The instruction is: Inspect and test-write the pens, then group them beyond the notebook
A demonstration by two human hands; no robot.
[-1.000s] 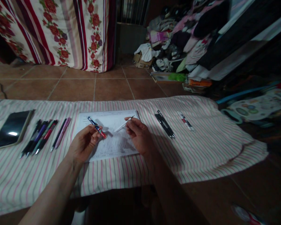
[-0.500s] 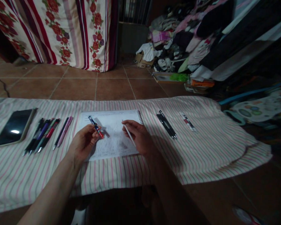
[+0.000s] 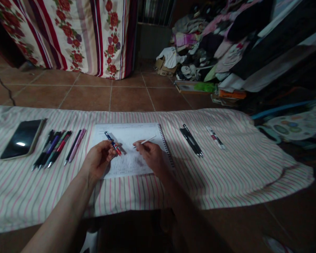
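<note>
Head view: cloth-covered table (image 3: 239,175) spans the frame. Spiral notebook (image 3: 129,167) lies open at mid-table. Phone (image 3: 22,137), far left. Left hand (image 3: 100,158) and right hand (image 3: 150,154), both above the notebook, each with fingers clamped on one item. Pen cluster (image 3: 54,147) beside the phone; dark pens (image 3: 191,142) right of the notebook; dark-and-pink pair (image 3: 75,147) left of it. White pen (image 3: 215,137), farther right. Blue-and-red pen (image 3: 112,140), tilted, in left hand. Thin white rod (image 3: 149,138) in right hand; page contact cannot be told.
</note>
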